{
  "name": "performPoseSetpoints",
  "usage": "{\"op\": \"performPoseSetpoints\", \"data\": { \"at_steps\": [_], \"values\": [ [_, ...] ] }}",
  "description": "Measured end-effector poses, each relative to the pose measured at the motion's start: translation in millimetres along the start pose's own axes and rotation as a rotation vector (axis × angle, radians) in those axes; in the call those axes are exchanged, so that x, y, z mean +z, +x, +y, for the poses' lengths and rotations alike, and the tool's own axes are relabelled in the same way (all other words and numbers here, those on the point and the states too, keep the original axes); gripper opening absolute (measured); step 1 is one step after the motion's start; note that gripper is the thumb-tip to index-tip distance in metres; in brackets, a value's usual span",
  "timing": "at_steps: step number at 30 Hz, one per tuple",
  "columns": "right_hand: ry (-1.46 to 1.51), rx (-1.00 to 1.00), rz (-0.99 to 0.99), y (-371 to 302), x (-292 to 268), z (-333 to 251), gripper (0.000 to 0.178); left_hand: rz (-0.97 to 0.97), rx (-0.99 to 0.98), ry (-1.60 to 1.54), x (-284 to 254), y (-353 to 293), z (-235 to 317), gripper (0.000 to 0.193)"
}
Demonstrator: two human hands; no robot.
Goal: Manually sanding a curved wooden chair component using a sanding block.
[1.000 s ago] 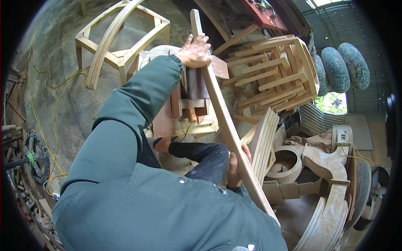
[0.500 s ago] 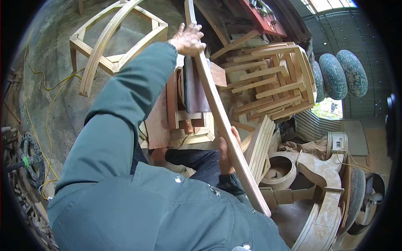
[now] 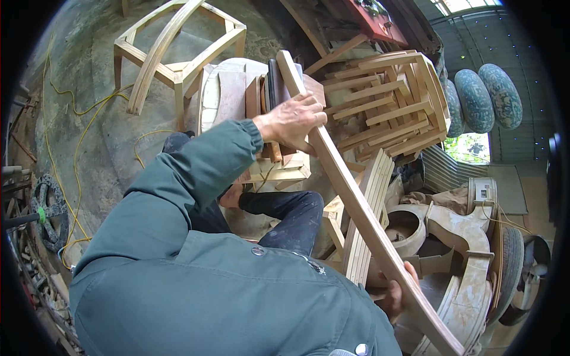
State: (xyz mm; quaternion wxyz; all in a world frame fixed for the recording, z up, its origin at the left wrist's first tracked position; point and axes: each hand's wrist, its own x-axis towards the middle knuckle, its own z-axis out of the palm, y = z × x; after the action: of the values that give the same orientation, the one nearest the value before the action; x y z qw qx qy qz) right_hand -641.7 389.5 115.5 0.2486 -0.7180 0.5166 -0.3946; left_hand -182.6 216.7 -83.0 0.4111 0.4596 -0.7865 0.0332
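A long, pale wooden bar (image 3: 356, 199) slants from the middle of the view down to the lower right. My left hand (image 3: 291, 121) grips it near its far end, the thumb below and the fingers over the top. Farther down, my right hand (image 3: 401, 291) is closed around the near part, partly hidden by the wood. Just beyond my left hand stands a belt sander with a dark, upright belt (image 3: 275, 86). The bar's far tip lies over or against that belt; whether they touch I cannot tell.
An unfinished wooden stool frame (image 3: 178, 76) stands at the far left, near a yellow cord (image 3: 77, 172). To the right are stacked chair frames (image 3: 392, 107), a bundle of slats (image 3: 371, 207) and a large pale machine housing (image 3: 463, 237). My bent leg (image 3: 285, 216) is below the sander.
The bar has slid toward me and to the right. My left hand went from flat on its top to a grip, coming nearer; my right hand moved down and right with it.
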Motion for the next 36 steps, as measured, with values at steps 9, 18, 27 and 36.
{"op": "performPoseSetpoints", "data": {
  "at_steps": [9,18,27,36],
  "values": [
    [0.204,-0.256,0.563,74,-25,-72,0.079,0.36,-0.112,-0.125,23,22,68,0.04],
    [0.833,-0.525,0.079,156,150,-60,0.025,0.376,-0.23,-0.286,14,42,76,0.042],
    [0.747,-0.382,-0.253,300,161,-159,0.026,0.684,-0.371,-0.131,24,71,11,0.025],
    [0.599,-0.365,-0.178,381,221,-180,0.013,0.621,-0.633,-0.289,10,92,26,0.03]
  ]
}}
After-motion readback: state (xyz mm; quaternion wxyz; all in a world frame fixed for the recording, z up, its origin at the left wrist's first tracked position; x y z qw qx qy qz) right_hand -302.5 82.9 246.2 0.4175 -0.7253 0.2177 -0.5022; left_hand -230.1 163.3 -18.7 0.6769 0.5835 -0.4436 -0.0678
